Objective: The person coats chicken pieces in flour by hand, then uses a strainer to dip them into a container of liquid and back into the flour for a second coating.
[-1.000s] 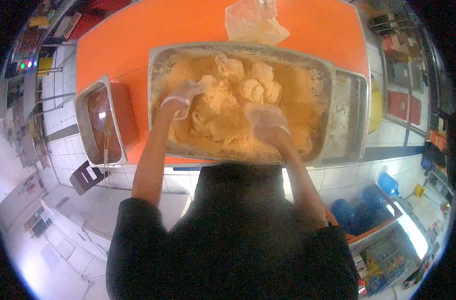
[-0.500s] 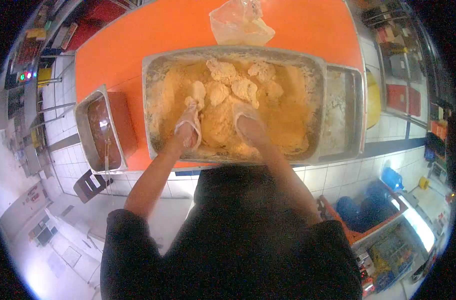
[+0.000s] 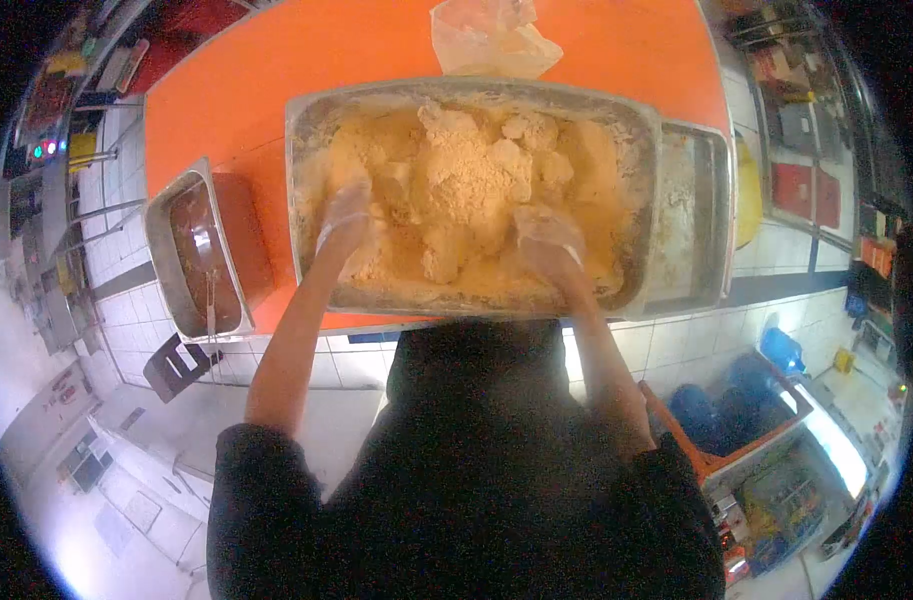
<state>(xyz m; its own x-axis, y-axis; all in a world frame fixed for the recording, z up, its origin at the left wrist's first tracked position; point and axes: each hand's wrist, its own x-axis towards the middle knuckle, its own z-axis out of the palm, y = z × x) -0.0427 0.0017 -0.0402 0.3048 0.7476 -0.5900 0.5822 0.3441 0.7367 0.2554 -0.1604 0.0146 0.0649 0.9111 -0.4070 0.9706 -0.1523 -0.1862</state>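
A large metal tray (image 3: 651, 200) holds orange-tan flour with several coated lumpy pieces (image 3: 531, 130) in it. My left hand (image 3: 348, 218), in a thin clear glove, is in the flour at the tray's left side. At the right of the heap, my right hand (image 3: 548, 238), also gloved, touches the flour. Loose flour (image 3: 466, 180) is piled over the pieces between the hands. Motion and flour blur the fingers of both hands, so whether they hold anything is hidden.
The tray stands on an orange table (image 3: 356, 45). Beyond it lies a clear plastic bag (image 3: 491, 40). A smaller metal container (image 3: 231, 240) with a utensil is at the left, a second flat tray (image 3: 684, 215) at the right. An orange-edged crate (image 3: 721, 462) stands lower right.
Both hands have moved apart, the left one leftward and the right one rightward. More loose flour now covers the middle pieces.
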